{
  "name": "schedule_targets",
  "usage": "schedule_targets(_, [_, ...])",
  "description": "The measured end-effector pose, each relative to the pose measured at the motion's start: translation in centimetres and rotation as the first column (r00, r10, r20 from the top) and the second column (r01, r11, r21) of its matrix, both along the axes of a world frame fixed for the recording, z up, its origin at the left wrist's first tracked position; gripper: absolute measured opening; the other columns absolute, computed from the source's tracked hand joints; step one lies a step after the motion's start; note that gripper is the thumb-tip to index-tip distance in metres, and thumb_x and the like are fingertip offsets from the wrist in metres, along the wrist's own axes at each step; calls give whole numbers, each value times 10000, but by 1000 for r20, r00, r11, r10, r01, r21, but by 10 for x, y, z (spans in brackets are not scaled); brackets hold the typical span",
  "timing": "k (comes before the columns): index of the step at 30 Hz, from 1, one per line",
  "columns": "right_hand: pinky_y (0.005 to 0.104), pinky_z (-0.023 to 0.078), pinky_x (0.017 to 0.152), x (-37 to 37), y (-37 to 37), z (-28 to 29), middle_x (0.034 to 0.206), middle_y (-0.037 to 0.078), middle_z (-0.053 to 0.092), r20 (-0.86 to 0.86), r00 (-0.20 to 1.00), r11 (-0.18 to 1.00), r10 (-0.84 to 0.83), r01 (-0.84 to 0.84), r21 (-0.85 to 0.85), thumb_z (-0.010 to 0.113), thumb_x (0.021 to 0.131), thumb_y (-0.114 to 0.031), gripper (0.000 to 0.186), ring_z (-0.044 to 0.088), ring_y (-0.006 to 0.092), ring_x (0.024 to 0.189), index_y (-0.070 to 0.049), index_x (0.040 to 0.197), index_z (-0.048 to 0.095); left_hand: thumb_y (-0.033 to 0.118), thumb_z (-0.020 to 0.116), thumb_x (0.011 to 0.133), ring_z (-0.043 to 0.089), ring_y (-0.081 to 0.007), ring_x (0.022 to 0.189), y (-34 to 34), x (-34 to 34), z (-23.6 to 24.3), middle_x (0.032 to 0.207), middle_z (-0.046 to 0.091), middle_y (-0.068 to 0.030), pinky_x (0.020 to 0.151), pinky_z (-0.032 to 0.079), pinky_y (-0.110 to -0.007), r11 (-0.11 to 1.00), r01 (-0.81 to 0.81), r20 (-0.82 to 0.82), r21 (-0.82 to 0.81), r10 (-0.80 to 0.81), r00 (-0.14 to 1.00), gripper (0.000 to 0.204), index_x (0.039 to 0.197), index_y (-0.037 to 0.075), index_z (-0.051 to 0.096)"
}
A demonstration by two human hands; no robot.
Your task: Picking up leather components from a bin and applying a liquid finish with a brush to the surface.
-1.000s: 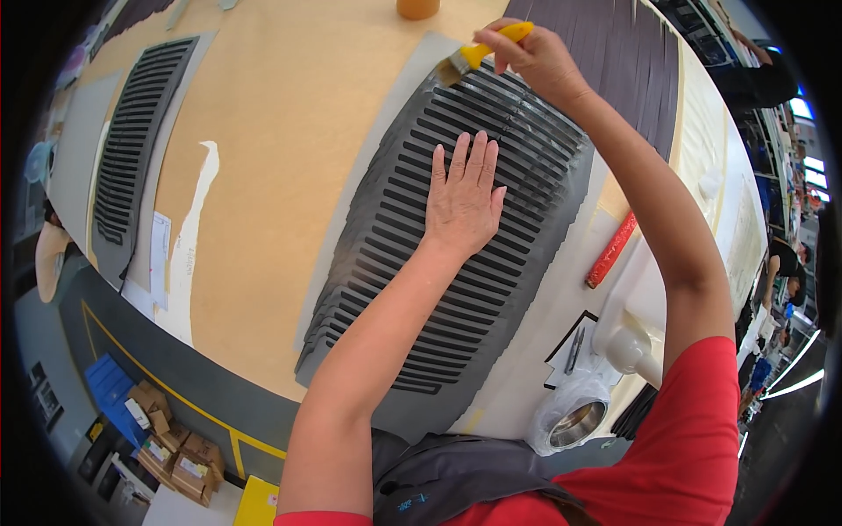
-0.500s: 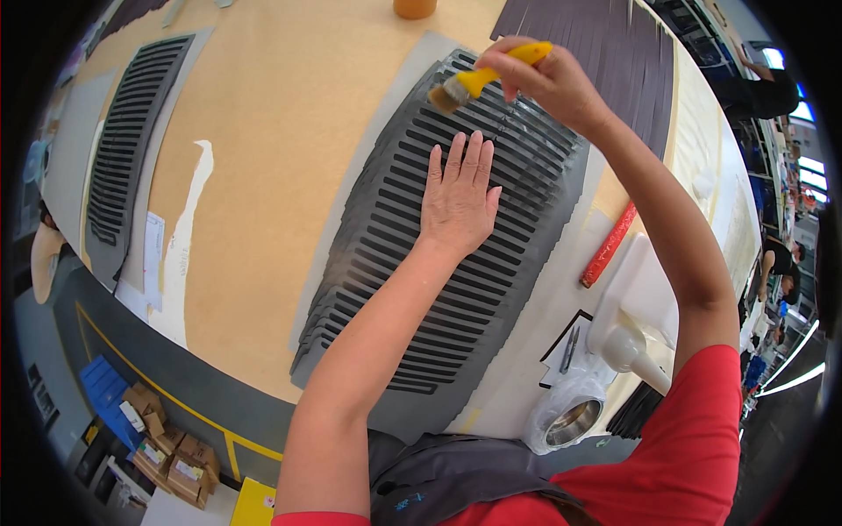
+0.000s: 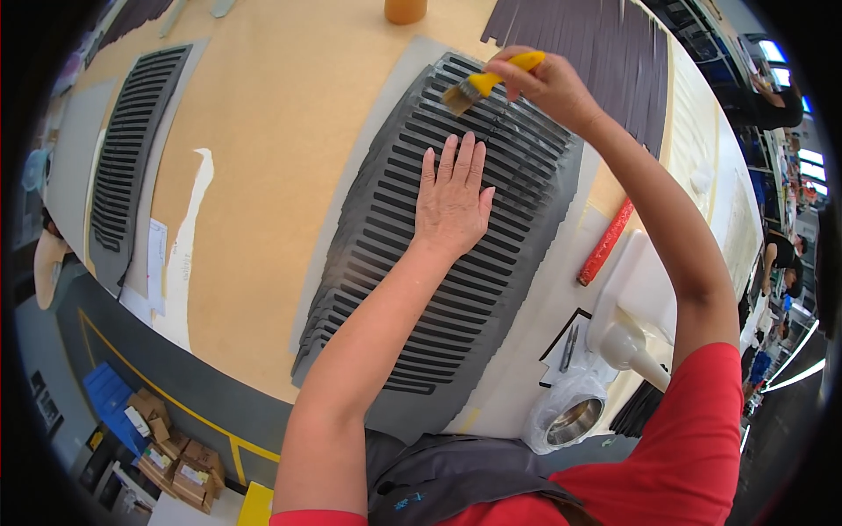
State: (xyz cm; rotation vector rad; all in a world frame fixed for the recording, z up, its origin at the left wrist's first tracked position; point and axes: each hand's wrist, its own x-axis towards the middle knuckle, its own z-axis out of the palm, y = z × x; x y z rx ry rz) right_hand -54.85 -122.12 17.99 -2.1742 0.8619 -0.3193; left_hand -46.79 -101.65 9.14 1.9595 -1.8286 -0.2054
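A stack of dark grey sheets with rows of black stripes [image 3: 438, 342] lies on the table in front of me. Flat on its middle rests my left hand [image 3: 452, 200], fingers stretched out and the thumb apart. My right hand [image 3: 548, 88] is closed round the yellow handle of a paintbrush [image 3: 481, 83]. The brush's brown bristles point down and left over the far part of the striped stack; I cannot tell whether they touch it. Pale smears show on the stack's right side.
Dark strips [image 3: 588, 61] lie at the far right. A red bar [image 3: 605, 243], a white plastic container [image 3: 645, 280] and a metal bowl in plastic wrap [image 3: 574, 421] are on the right. Another striped piece [image 3: 140, 140] lies left; an orange container [image 3: 405, 10] stands far back.
The brush and my right hand have shifted slightly right and nearer to me. My left hand stays flat on the stack.
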Motion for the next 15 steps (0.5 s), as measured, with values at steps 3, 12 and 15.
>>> schedule_targets(3, [223, 437, 576, -1, -14, 5, 694, 15, 618, 94, 996, 997, -3, 10, -75, 580, 954, -396, 343, 563, 65, 623, -94, 1064, 700, 321, 533, 929, 263, -304, 1406, 0, 1, -2, 1491, 307, -147, 1147, 194, -512, 1000, 0, 5, 8, 0, 1000, 635, 1451, 27, 321])
schedule_targets(12, [214, 432, 618, 17, -23, -16, 710, 8, 630, 170, 985, 997, -3, -11, 78, 589, 952, -376, 334, 578, 75, 653, -78, 1056, 699, 326, 552, 917, 274, -298, 1398, 0, 0, 0, 1466, 331, -142, 1152, 184, -490, 1000, 2, 32, 13, -2, 999, 645, 1446, 28, 334])
schedule_targets(15, [174, 405, 548, 13, -48, -9, 718, -24, 628, 39, 971, 971, -235, 237, -44, 568, 968, -369, 308, 535, 9, 619, -112, 1083, 694, 324, 553, 917, 272, -295, 1400, 1, 0, 0, 1469, 332, -140, 1151, 186, -486, 1000, -2, 28, -15, 2, 1000, 642, 1445, 29, 337])
